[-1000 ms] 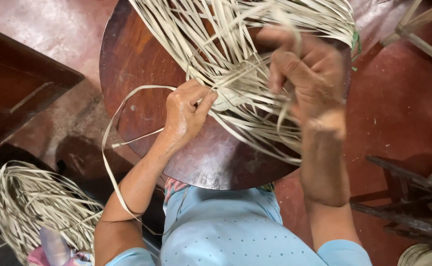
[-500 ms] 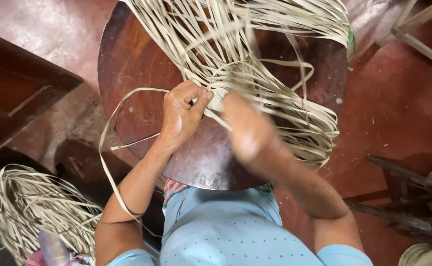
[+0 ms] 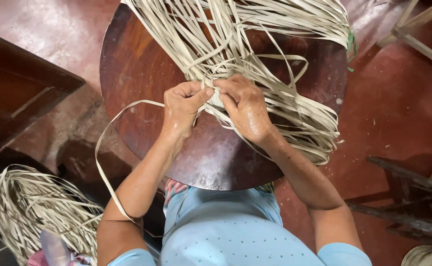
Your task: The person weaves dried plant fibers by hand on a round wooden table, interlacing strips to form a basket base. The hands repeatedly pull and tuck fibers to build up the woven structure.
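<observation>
Seen from above, nearest the viewer a loose heap of pale strips (image 3: 33,212) lies on the floor off the near left edge of the round wooden surface (image 3: 142,64), while one long strip (image 3: 108,148) trails off that edge toward the left arm. At the surface's middle the left hand (image 3: 184,106) and right hand (image 3: 245,106) meet, each grip pinched on strips at the start of the woven patch (image 3: 216,69); only a small crossing looks done, most strips lying unwoven. Beyond, the fan of loose strips (image 3: 255,24) runs out of the top edge, and the fingers hide the crossing itself.
</observation>
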